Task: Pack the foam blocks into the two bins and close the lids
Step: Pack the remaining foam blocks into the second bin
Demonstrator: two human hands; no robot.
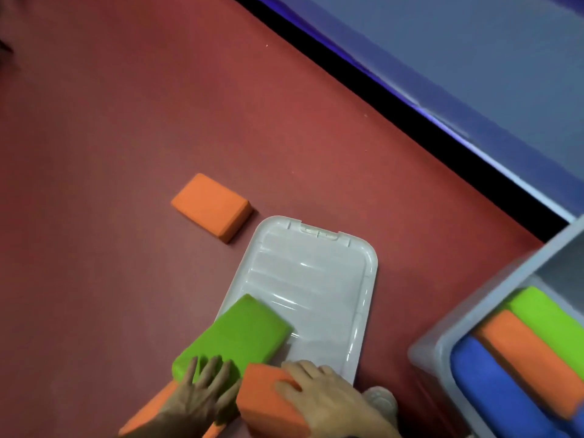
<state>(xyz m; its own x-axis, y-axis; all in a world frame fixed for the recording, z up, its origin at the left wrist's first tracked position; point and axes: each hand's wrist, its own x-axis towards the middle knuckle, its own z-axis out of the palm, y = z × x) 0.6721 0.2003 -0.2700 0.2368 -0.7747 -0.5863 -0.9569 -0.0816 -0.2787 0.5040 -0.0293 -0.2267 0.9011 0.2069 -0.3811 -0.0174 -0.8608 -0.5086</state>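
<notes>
My left hand (202,393) grips the near end of a green foam block (240,333) that lies partly on a white bin lid (322,279) on the red floor. My right hand (328,396) holds an orange foam block (262,396) just right of it. Another orange block (148,412) peeks out under my left forearm. A loose orange block (211,207) lies flat on the floor beyond the lid. At the right, an open grey bin (442,339) holds blue (493,384), orange (531,358) and green (550,320) blocks standing side by side.
A blue wall (442,42) with a black base strip (395,99) runs diagonally along the far right. A pale sock-clad foot (379,399) shows near the lid's bottom corner. Red floor (110,121) stretches to the left and far side.
</notes>
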